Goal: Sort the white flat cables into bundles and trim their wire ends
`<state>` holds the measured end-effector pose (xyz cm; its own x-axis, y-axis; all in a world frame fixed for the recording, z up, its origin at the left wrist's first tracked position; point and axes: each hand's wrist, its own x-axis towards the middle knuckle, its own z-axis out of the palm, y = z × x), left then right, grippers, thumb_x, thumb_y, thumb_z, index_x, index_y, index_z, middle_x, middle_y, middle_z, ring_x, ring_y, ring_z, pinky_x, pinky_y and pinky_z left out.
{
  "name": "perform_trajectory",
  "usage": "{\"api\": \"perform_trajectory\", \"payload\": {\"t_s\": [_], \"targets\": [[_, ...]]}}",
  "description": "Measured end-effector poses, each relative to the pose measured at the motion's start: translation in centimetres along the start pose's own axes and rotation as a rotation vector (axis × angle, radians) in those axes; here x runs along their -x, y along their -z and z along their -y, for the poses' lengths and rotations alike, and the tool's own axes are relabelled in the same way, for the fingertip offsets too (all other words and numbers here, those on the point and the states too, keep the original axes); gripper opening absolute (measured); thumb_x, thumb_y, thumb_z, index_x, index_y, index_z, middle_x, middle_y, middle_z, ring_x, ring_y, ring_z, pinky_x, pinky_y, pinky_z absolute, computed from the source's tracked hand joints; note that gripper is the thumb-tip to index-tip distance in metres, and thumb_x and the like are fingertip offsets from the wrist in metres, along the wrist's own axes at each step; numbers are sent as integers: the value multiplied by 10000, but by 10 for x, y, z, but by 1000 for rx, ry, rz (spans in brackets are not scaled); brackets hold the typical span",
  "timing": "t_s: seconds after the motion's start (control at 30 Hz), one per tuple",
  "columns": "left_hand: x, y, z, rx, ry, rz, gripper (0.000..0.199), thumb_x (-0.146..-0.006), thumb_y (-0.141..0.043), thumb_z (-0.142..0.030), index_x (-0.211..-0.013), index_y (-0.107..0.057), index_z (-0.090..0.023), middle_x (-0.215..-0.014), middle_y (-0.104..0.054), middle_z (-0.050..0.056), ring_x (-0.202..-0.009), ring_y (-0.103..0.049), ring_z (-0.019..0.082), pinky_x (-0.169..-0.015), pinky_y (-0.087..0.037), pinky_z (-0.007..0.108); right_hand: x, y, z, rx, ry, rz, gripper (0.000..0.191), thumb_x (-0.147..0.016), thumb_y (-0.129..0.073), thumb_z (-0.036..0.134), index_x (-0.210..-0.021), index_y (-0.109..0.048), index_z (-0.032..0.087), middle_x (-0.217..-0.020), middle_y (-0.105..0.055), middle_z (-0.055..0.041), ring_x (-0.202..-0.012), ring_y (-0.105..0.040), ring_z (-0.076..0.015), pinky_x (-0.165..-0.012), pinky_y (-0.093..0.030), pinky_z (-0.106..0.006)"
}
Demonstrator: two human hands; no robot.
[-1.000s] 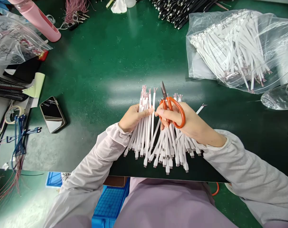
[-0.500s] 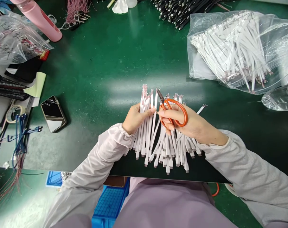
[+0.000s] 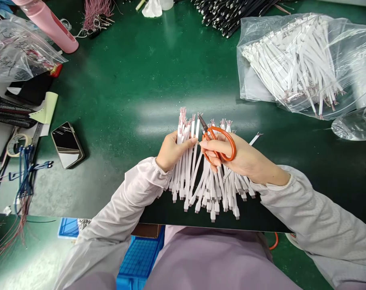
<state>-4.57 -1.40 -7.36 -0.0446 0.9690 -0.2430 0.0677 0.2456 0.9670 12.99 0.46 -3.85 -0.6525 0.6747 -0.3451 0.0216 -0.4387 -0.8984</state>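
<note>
My left hand [image 3: 172,151] is closed around the upper part of a bunch of flat white cables [image 3: 181,171], whose stripped pinkish wire ends point away from me. In my right hand [image 3: 240,155] is a pair of scissors with orange handles [image 3: 232,147]. The dark blades lie at the wire tip of one cable just right of my left thumb; whether they touch it I cannot tell. More white cables [image 3: 213,189] with plugs toward me spread under my right hand, partly hidden by it.
A clear plastic bag [image 3: 246,86] of white cables lies at the right, with black cables [image 3: 225,20] behind. On the left are a phone [image 3: 68,145], a pink bottle [image 3: 50,26], a tape roll [image 3: 19,145] and blue cables [image 3: 25,169]. Blue crates [image 3: 139,262] stand below the table edge.
The scissors' handles have drawn slightly closer together in my right hand. My left hand keeps its place on the cables, and everything else looks the same.
</note>
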Motion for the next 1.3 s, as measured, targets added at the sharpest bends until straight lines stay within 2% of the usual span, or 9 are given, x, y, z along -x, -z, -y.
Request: {"api": "perform_trajectory", "payload": {"t_s": [0.23, 0.37, 0.47, 0.63, 0.77, 0.9, 0.97, 1.13, 1.3], "targets": [[-1, 0, 4, -62, -72, -12, 226, -720, -739, -343, -761, -614, -159, -714, -618, 0, -645, -526, 128, -634, -424, 251, 1, -1, 3, 4, 1, -26, 227, -835, -622, 315, -676, -538, 175, -462, -487, 51, -388, -477, -105, -435, -426, -256], [-2, 0, 3, -72, -78, -10, 190, -723, -728, -304, -775, -629, -150, -729, -638, 10, -659, -546, 134, -645, -435, 253, 2, -3, 4, 53, 21, -55, 317, -852, -622, 318, -600, -486, 182, -445, -483, 45, -395, -490, -98, -461, -413, -249], [-1, 0, 3, -72, -67, -11, 192, -719, -732, -300, -783, -637, -145, -735, -646, 11, -663, -552, 132, -649, -439, 250, 1, -3, 4, 111, 44, -107, 364, -866, -614, 317, -567, -450, 189, -424, -466, 48, -385, -475, -88, -485, -408, -251], [0, 0, 1, -54, -45, -16, 239, -714, -747, -346, -763, -646, -136, -734, -643, 8, -656, -544, 124, -654, -441, 248, 0, -3, 2, 230, 104, -246, 244, -892, -573, 295, -683, -560, 170, -437, -483, 49, -393, -492, -100, -523, -422, -267], [1, -1, 1, -28, -30, -22, 274, -681, -777, -361, -777, -653, -135, -737, -641, 3, -658, -541, 119, -660, -443, 246, -4, -2, -3, 373, 239, -437, 126, -866, -577, 252, -893, -662, 164, -547, -534, 26, -505, -548, -125, -500, -406, -253], [0, -1, 3, -32, -19, -9, 301, -647, -798, -369, -760, -646, -136, -708, -629, -3, -642, -536, 120, -639, -434, 244, -14, 2, -10, 591, 553, -625, 228, -837, -591, 214, -1051, -669, 205, -774, -583, -12, -657, -542, -135, -612, -462, -281], [0, -2, 3, -41, -21, -8, 305, -639, -802, -371, -752, -647, -134, -700, -630, -3, -641, -537, 123, -636, -430, 245, -18, 4, -13, 705, 634, -628, 246, -832, -581, 201, -1060, -672, 214, -821, -567, -25, -684, -528, -145, -650, -471, -299], [-1, -2, 2, 1, -5, -4, 318, -631, -805, -378, -769, -660, -131, -733, -657, 11, -678, -568, 138, -673, -452, 258, -20, 6, -16, 870, 686, -617, 266, -806, -564, 153, -1034, -690, 204, -755, -495, -16, -653, -515, -160, -645, -465, -312], [0, -1, 2, 39, 19, -4, 319, -632, -811, -381, -776, -663, -138, -724, -655, 5, -651, -574, 127, -665, -464, 258, -17, 7, -18, 835, 707, -647, 192, -810, -570, 155, -954, -686, 209, -742, -538, -14, -642, -506, -153, -619, -449, -301]]}}
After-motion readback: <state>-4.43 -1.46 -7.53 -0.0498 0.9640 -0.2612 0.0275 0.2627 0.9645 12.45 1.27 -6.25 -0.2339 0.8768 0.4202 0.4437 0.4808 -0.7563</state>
